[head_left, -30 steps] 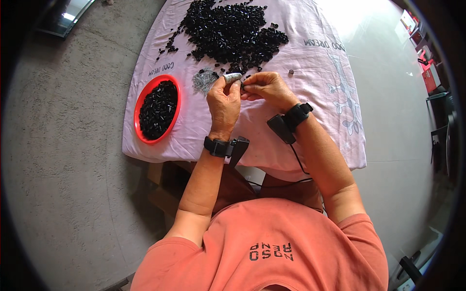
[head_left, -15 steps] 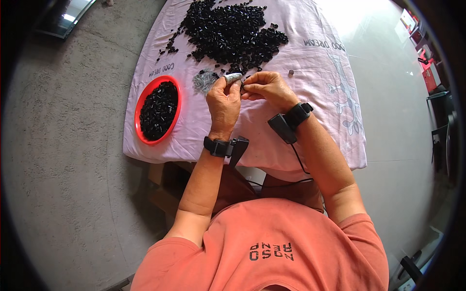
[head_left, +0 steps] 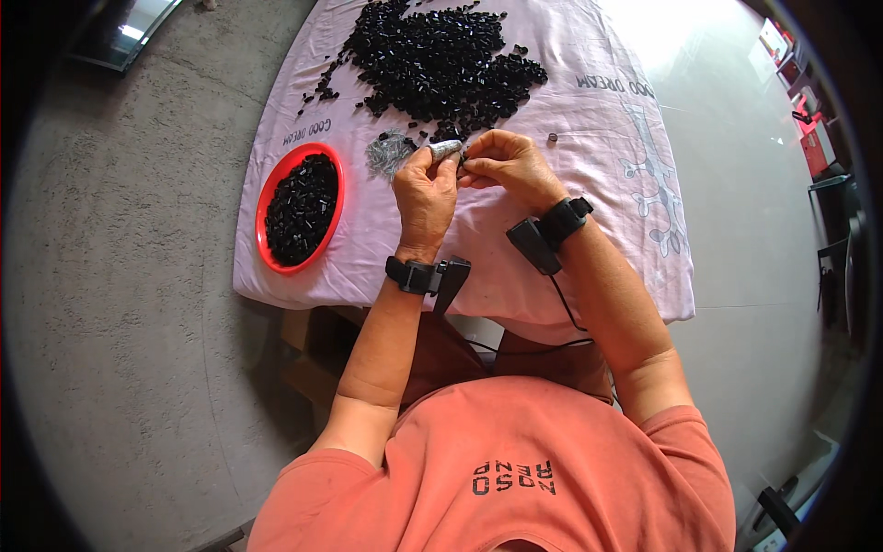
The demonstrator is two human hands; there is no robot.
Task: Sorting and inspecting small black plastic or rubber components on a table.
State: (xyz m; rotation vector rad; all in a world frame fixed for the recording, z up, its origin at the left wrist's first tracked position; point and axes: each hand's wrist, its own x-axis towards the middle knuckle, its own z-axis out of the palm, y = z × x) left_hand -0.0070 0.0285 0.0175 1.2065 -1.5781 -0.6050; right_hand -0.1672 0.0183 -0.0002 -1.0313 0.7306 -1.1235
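Note:
My left hand [head_left: 426, 204] and my right hand [head_left: 517, 170] meet over the table, fingertips nearly touching. Both are closed in a pinch around a small black piece [head_left: 463, 158], mostly hidden by the fingers. A silvery grey wrap [head_left: 445, 147] covers my left index finger. Just left of that finger lies a tangled heap of thin, clear or silvery pins [head_left: 386, 154]. Beyond my hands spreads a big pile of small black pieces [head_left: 441, 60], which look like plastic. What my right fingertips hold, if anything besides this piece, cannot be made out.
A red bowl [head_left: 340, 193] full of similar black pieces stands at the table's left edge. One loose dark piece [head_left: 552, 138] lies right of my right hand. A pink printed cloth [head_left: 598, 248] covers the table. A cable [head_left: 568, 304] hangs from my right wrist device.
Almost nothing differs. My left hand has shifted very slightly to the right, and the fingertips have moved a little around the small black piece.

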